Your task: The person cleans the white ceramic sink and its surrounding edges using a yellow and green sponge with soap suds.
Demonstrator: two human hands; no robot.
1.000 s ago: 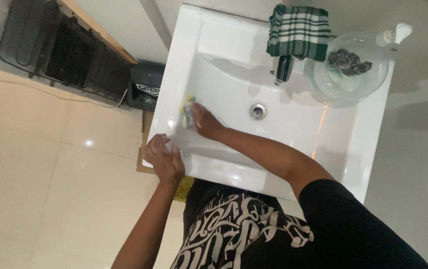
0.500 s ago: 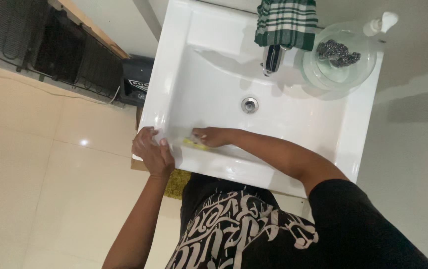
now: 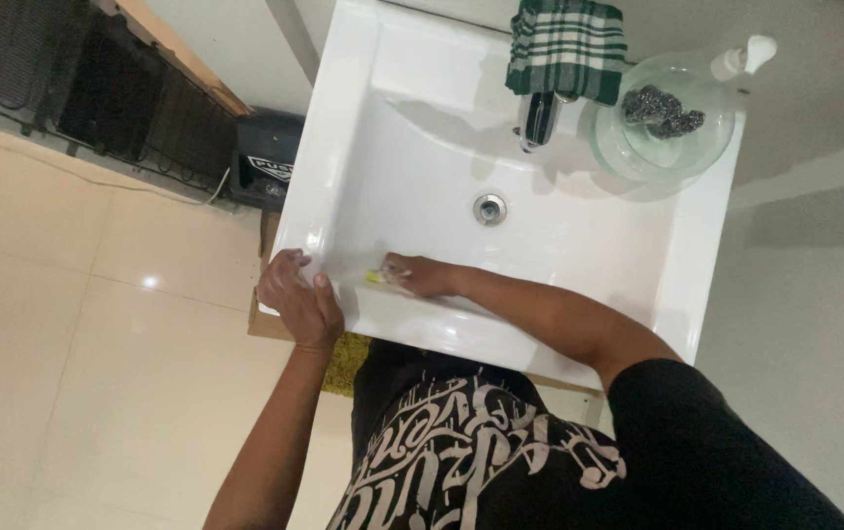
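While the right hand (image 3: 420, 277) presses down inside the white sink (image 3: 579, 245), a yellow sponge (image 3: 376, 278) lies under its fingers against the near wall of the basin, only its left end showing past the fingertips. That hand is closed flat over the sponge, holding it to the porcelain. Just beside it, to the left and apart from the sponge, the left hand (image 3: 296, 299) grips the front left corner of the sink, its fingers curled over the rim and its thumb on top; it holds nothing else.

Further up the basin, well away from both hands, sits the round metal drain (image 3: 490, 208). Beyond it a chrome tap (image 3: 537, 120) stands at the back edge, with a green and white checked cloth (image 3: 567, 44) draped behind and over its top. Right of the tap, on the back right corner of the sink, rests a clear glass bowl (image 3: 638, 147), and in it lie lumps of grey steel wool (image 3: 662, 108). A white pump dispenser (image 3: 744, 55) stands touching or just behind the bowl's far side; which, the view does not settle.

Left of the sink, on the tiled floor (image 3: 68, 334), stands a small black box (image 3: 267, 162) beside a dark wire rack (image 3: 88, 93).
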